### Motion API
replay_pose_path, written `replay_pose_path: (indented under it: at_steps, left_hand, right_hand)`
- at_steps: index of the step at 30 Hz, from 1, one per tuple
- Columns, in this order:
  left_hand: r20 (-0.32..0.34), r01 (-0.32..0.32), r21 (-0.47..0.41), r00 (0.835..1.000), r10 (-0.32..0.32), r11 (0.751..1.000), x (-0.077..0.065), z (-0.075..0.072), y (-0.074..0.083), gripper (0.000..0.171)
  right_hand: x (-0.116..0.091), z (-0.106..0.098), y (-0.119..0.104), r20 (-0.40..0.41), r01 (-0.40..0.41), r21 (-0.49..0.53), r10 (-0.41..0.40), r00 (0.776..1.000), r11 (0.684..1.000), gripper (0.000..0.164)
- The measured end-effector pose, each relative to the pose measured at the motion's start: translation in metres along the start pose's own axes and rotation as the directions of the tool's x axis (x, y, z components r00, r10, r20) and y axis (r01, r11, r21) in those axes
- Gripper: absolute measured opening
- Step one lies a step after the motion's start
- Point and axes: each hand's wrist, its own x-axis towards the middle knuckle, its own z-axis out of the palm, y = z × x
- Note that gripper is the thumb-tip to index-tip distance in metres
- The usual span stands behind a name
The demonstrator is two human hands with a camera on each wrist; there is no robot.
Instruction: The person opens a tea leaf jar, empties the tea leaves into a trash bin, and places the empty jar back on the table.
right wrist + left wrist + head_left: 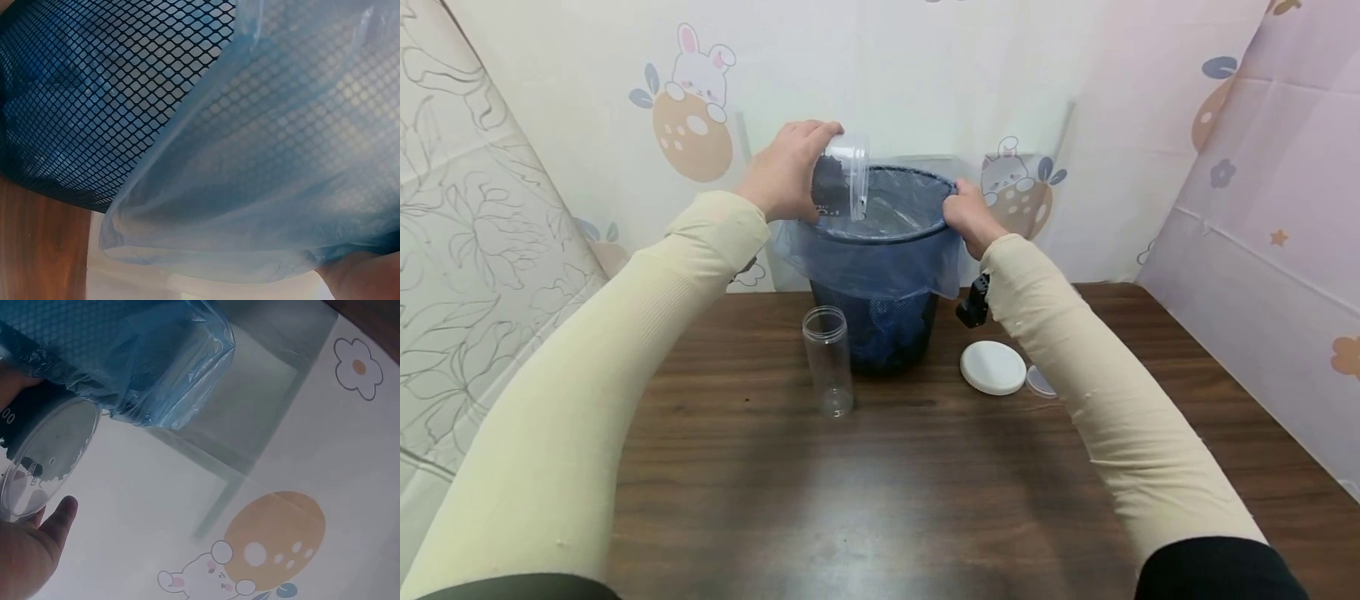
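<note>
My left hand (784, 171) grips a clear plastic jar (848, 171) tipped on its side, its mouth facing right over the rim of a black mesh trash bin (880, 333). Dark material lies inside the jar; its ragged edge shows through the clear jar bottom (62, 444) in the left wrist view. Lining the bin is a translucent blue bag (880, 271), folded down over the rim. At the bin's right side, my right hand (973, 218) grips the rim together with the bag. The right wrist view shows the bag (250, 181) hanging over the mesh.
A tall clear jar (829, 362) without a lid stands upright in front of the bin. Right of the bin, a white screw lid (992, 367) lies on the brown table (850, 500) beside a small clear disc (1041, 383). A patterned cloth (887, 75) hangs behind.
</note>
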Motion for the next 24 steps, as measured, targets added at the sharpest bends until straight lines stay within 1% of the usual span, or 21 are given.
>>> replay_pose_path:
  at_steps: [2, 4, 6, 10, 12, 15, 20, 24]
  left_hand:
    - [-0.005, -0.009, 0.008, 1.000, 0.009, 1.000, -0.0003, -0.0002, 0.0005, 0.109]
    - [-0.008, -0.015, 0.017, 1.000, 0.015, 1.000, -0.0006, -0.0005, 0.0013, 0.108]
    - [-0.009, -0.019, 0.026, 1.000, 0.020, 0.999, -0.0007, -0.0004, 0.0021, 0.108]
    - [-0.006, -0.031, 0.054, 1.000, 0.031, 0.998, -0.0011, -0.0002, 0.0040, 0.106]
    - [-0.006, -0.041, 0.067, 0.999, 0.042, 0.997, -0.0015, 0.0000, 0.0048, 0.105]
    - [-0.012, -0.055, 0.080, 0.998, 0.056, 0.995, -0.0020, 0.0004, 0.0056, 0.103]
    - [-0.017, -0.058, 0.090, 0.998, 0.060, 0.994, -0.0023, 0.0008, 0.0063, 0.102]
    - [-0.015, -0.063, 0.100, 0.998, 0.064, 0.993, -0.0018, 0.0013, 0.0067, 0.102]
  right_hand:
    - [0.0000, 0.0002, -0.0001, -0.001, 0.003, -0.003, -0.003, 1.000, 1.000, 0.051]
    - [-0.0001, 0.0005, 0.0001, -0.005, 0.010, -0.005, -0.010, 1.000, 1.000, 0.046]
    - [0.0001, 0.0013, 0.0005, -0.012, 0.021, -0.003, -0.021, 1.000, 1.000, 0.033]
    - [0.0001, 0.0014, 0.0011, -0.019, 0.037, -0.005, -0.037, 0.999, 0.999, 0.020]
    - [0.0002, 0.0013, 0.0013, -0.020, 0.039, -0.002, -0.039, 0.999, 0.999, 0.016]
    - [0.0005, 0.0014, 0.0015, -0.016, 0.036, 0.005, -0.036, 0.999, 0.999, 0.018]
    - [0.0011, 0.0013, 0.0020, -0.012, 0.031, 0.019, -0.030, 0.999, 0.999, 0.032]
    - [0.0005, 0.0006, 0.0019, -0.004, 0.031, 0.021, -0.031, 1.000, 0.999, 0.037]
